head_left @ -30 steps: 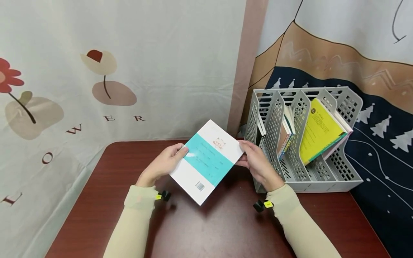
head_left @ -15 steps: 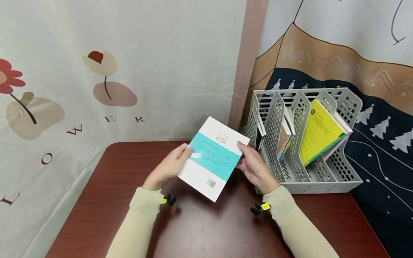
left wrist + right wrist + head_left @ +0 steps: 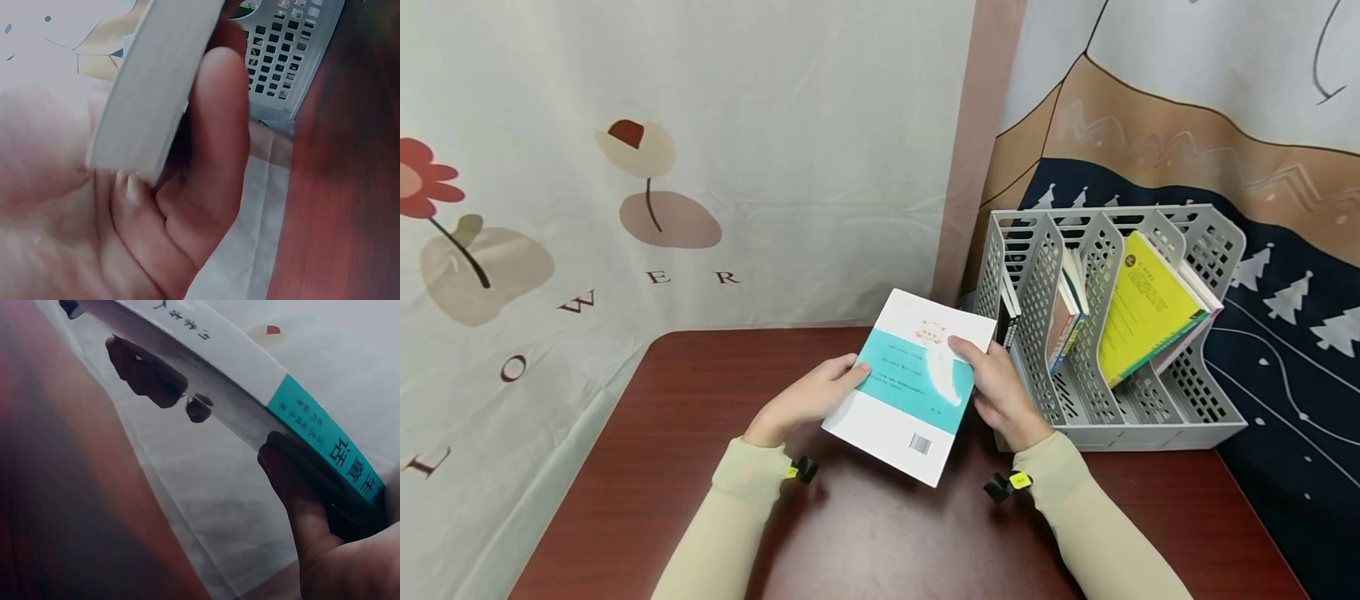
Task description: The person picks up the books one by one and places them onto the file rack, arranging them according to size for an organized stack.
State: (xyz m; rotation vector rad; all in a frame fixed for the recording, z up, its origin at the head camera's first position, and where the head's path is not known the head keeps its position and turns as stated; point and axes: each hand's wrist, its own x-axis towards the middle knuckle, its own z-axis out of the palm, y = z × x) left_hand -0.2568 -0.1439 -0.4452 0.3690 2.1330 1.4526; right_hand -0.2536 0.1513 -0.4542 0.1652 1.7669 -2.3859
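A white book with a turquoise band [image 3: 902, 383] is held tilted above the table, its barcode side facing up in the head view. My left hand [image 3: 808, 396] grips the book's left edge, thumb on top; in the left wrist view the page block [image 3: 153, 87] sits between thumb and fingers. On the opposite edge my right hand [image 3: 1000, 392] pinches the book, thumb over the cover. The right wrist view shows the printed spine [image 3: 325, 434] on that side, with fingers beneath the book.
A grey perforated file rack [image 3: 1150, 437] stands at the table's right. Its compartments hold a yellow book [image 3: 1150, 308], several thin books [image 3: 1066, 312] and dark-spined ones [image 3: 1009, 308]. The red-brown table [image 3: 880, 542] meets a printed curtain [image 3: 812, 167] behind.
The book has shifted right and turned a little clockwise, both hands still on it. My left hand has moved right along with it; the right thumb lies further over the cover.
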